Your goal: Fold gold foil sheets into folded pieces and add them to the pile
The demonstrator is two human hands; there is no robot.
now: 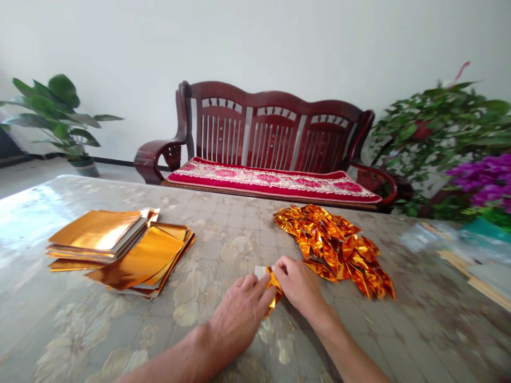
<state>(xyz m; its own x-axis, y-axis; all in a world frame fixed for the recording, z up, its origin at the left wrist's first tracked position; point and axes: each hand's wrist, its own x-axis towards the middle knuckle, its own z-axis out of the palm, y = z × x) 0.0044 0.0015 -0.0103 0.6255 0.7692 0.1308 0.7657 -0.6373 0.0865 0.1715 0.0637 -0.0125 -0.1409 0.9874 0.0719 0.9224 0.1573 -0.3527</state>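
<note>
My left hand [238, 314] and my right hand [297, 284] meet low in the view, pinching a small folded piece of gold foil paper [273, 287]. Its white back shows at the upper edge, near my fingertips. To the right of my right hand lies a loose heap of folded gold foil pieces [329, 244], close to but apart from my knuckles. Two stacks of flat gold foil sheets [98, 234] [138, 260] rest on the table further left, out of reach of my fingers.
The table [215, 229] has a glossy, floral-patterned cover. Papers and a clear plastic bag [429, 234] lie at its right end. Beyond its far edge stand a red wooden bench [271, 127], potted plants [51, 117], and purple flowers [485, 181].
</note>
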